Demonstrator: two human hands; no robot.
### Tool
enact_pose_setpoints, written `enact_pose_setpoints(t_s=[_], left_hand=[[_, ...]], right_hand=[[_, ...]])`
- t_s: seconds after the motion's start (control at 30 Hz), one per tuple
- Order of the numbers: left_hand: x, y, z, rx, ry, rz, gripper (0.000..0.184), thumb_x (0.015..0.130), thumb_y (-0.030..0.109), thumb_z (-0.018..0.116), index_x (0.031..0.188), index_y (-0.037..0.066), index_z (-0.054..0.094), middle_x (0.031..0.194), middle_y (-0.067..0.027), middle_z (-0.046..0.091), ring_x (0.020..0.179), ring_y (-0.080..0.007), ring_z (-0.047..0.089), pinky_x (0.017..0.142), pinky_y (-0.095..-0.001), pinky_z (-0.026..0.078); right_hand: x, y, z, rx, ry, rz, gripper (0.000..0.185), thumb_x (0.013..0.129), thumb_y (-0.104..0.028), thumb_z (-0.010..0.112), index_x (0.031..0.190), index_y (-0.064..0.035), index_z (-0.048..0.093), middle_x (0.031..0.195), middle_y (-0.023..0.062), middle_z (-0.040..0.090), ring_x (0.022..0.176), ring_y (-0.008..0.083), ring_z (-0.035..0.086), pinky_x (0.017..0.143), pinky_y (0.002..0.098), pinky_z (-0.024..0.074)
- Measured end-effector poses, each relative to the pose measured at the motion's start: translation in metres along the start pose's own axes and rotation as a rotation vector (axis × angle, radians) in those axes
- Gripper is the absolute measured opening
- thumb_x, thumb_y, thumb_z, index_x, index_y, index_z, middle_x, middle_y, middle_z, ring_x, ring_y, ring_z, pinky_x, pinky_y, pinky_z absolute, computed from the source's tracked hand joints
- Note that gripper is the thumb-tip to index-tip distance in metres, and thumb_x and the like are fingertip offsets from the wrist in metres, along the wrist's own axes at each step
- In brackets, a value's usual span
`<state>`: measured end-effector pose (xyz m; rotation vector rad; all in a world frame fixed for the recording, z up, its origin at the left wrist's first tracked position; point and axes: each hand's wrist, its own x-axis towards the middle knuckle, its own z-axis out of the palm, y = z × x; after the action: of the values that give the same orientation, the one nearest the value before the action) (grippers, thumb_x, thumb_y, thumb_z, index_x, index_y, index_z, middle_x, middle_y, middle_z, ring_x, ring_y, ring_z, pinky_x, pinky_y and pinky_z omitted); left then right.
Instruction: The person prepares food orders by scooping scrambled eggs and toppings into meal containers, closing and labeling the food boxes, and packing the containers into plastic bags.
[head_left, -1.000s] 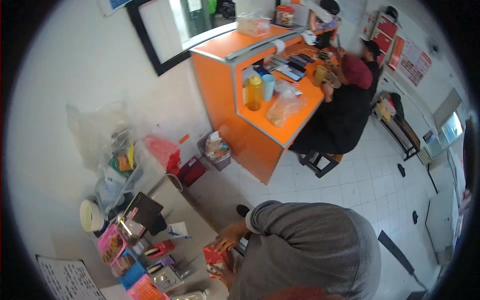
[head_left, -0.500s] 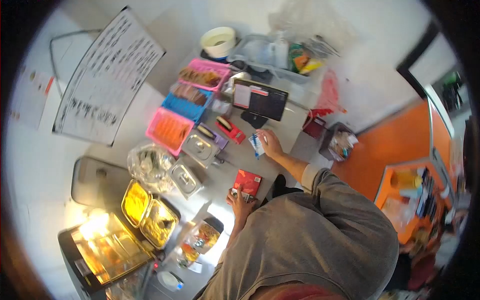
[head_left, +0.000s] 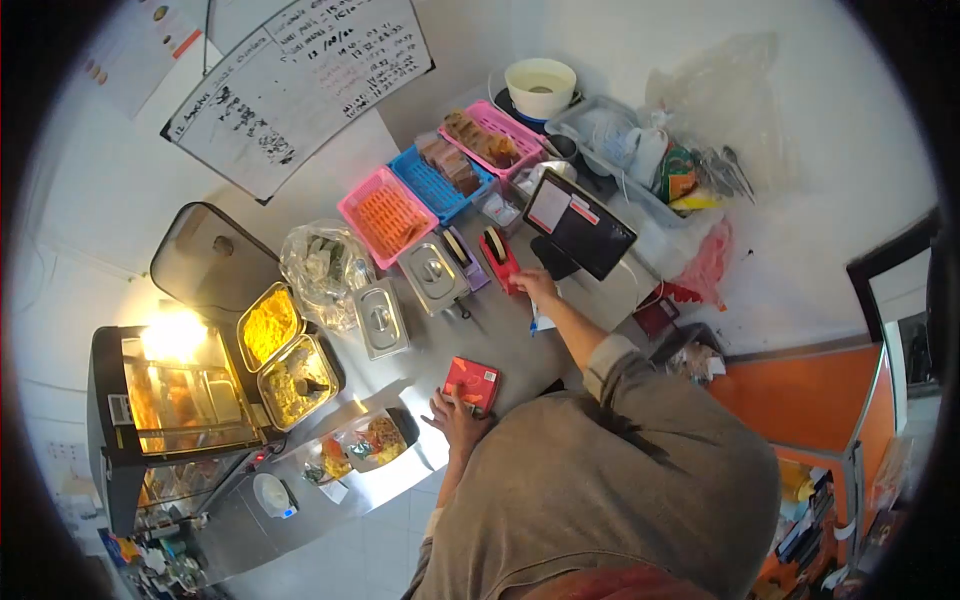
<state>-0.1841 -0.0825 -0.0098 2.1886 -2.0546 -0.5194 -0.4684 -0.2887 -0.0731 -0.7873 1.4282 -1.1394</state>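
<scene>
My left hand [head_left: 459, 422] rests at the near edge of a small flat red box [head_left: 473, 384] with a printed label, its fingers spread and fingertips on the box. My right hand [head_left: 537, 287] is at the front end of a red tape dispenser [head_left: 497, 259], fingers drawn together. What lies between those fingers is too small to make out. Partly under this hand lies a white paper with a blue mark [head_left: 541, 322]. A purple tape dispenser [head_left: 464, 258] stands beside the red one.
Two lidded steel containers [head_left: 380, 318] and pink and blue baskets [head_left: 388, 216] of packaged food stand along the wall side. A tablet [head_left: 580, 222] is behind my right hand. To the left are a lit display warmer [head_left: 190, 390], food trays [head_left: 300, 385] and a clear food pack [head_left: 378, 440].
My right hand has moved from the white paper to the red tape dispenser. My left hand stays at the red box. The camera view has turned and shifted.
</scene>
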Motion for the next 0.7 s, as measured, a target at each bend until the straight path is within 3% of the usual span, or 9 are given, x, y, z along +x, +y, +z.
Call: enact_pose_setpoints(t_s=[0.07, 0.17, 0.27, 0.3, 0.4, 0.43, 0.53, 0.67, 0.7], left_hand=[[0.004, -0.005, 0.014, -0.077, 0.065, 0.066, 0.098, 0.051, 0.036, 0.082, 0.136, 0.025, 0.035, 0.138, -0.0211, 0.029, 0.127, -0.0431, 0.028, 0.100, -0.0635, 0.023], [0.017, -0.009, 0.006, -0.078, -0.017, 0.045, 0.098, 0.053, 0.038, 0.081, 0.138, 0.027, 0.034, 0.137, -0.0211, 0.032, 0.123, -0.0431, 0.033, 0.096, -0.0595, 0.028], [0.024, 0.001, -0.023, -0.121, -0.055, 0.012, 0.099, 0.054, 0.041, 0.081, 0.139, 0.030, 0.032, 0.137, -0.0207, 0.033, 0.120, -0.0430, 0.036, 0.094, -0.0571, 0.031], [0.026, 0.002, -0.033, -0.124, -0.048, 0.052, 0.100, 0.055, 0.044, 0.080, 0.141, 0.031, 0.030, 0.137, -0.0203, 0.033, 0.120, -0.0427, 0.037, 0.094, -0.0571, 0.031], [0.031, 0.012, -0.059, -0.128, -0.065, 0.034, 0.098, 0.057, 0.045, 0.079, 0.141, 0.031, 0.031, 0.137, -0.0200, 0.033, 0.120, -0.0429, 0.037, 0.094, -0.0564, 0.031], [0.033, 0.015, -0.062, -0.130, 0.006, 0.058, 0.096, 0.058, 0.045, 0.079, 0.141, 0.030, 0.032, 0.137, -0.0195, 0.034, 0.120, -0.0426, 0.037, 0.093, -0.0562, 0.031], [0.032, 0.025, -0.076, -0.096, 0.130, 0.085, 0.093, 0.059, 0.044, 0.078, 0.140, 0.030, 0.034, 0.136, -0.0185, 0.034, 0.119, -0.0419, 0.038, 0.093, -0.0559, 0.031], [0.028, 0.037, -0.102, -0.067, 0.173, 0.141, 0.093, 0.058, 0.041, 0.079, 0.139, 0.030, 0.035, 0.137, -0.0182, 0.034, 0.119, -0.0405, 0.039, 0.093, -0.0553, 0.031], [0.029, 0.037, -0.103, -0.057, 0.175, 0.155, 0.094, 0.058, 0.041, 0.079, 0.140, 0.029, 0.035, 0.136, -0.0183, 0.035, 0.119, -0.0405, 0.038, 0.094, -0.0554, 0.031]], right_hand=[[-0.021, 0.005, -0.003, -0.261, 0.073, -0.117, 0.017, 0.073, -0.022, 0.072, 0.077, -0.0063, 0.069, 0.076, 0.0045, 0.065, 0.072, 0.0209, 0.062, 0.067, 0.0330, 0.0481], [-0.012, 0.029, 0.002, -0.793, 0.384, -0.597, 0.012, 0.071, -0.017, 0.070, 0.074, -0.0048, 0.068, 0.080, 0.0108, 0.065, 0.080, 0.0287, 0.062, 0.071, 0.0350, 0.0477], [-0.019, 0.044, 0.004, -0.855, 0.536, -0.299, 0.011, 0.073, -0.017, 0.069, 0.072, -0.0055, 0.067, 0.083, 0.0154, 0.063, 0.087, 0.0350, 0.059, 0.074, 0.0406, 0.0468], [-0.027, 0.043, 0.005, -0.876, 0.578, -0.469, 0.018, 0.081, -0.019, 0.066, 0.072, -0.0031, 0.064, 0.068, 0.0089, 0.058, 0.068, 0.0248, 0.059, 0.058, 0.0365, 0.0450], [-0.078, 0.016, 0.016, -0.058, 0.072, -0.100, 0.025, 0.090, -0.022, 0.060, 0.075, -0.0022, 0.060, 0.058, 0.0005, 0.046, 0.048, 0.0112, 0.046, 0.043, 0.0267, 0.0341], [-0.116, -0.015, 0.030, 0.057, -0.064, -0.112, 0.026, 0.094, -0.023, 0.055, 0.078, -0.0022, 0.058, 0.055, -0.0049, 0.036, 0.043, 0.0032, 0.032, 0.039, 0.0207, 0.0230], [-0.192, -0.076, 0.061, 0.023, -0.512, 0.101, 0.026, 0.093, -0.024, 0.057, 0.078, -0.0020, 0.058, 0.055, -0.0049, 0.036, 0.044, 0.0035, 0.035, 0.039, 0.0208, 0.0244], [-0.206, -0.042, 0.091, -0.430, -0.295, -0.285, 0.035, 0.087, -0.030, 0.065, 0.071, 0.0006, 0.065, 0.056, 0.0019, 0.057, 0.049, 0.0089, 0.049, 0.047, 0.0273, 0.0387], [-0.206, -0.043, 0.089, -0.444, -0.311, -0.244, 0.035, 0.086, -0.030, 0.066, 0.070, 0.0008, 0.065, 0.057, 0.0036, 0.059, 0.051, 0.0100, 0.051, 0.049, 0.0276, 0.0404]])
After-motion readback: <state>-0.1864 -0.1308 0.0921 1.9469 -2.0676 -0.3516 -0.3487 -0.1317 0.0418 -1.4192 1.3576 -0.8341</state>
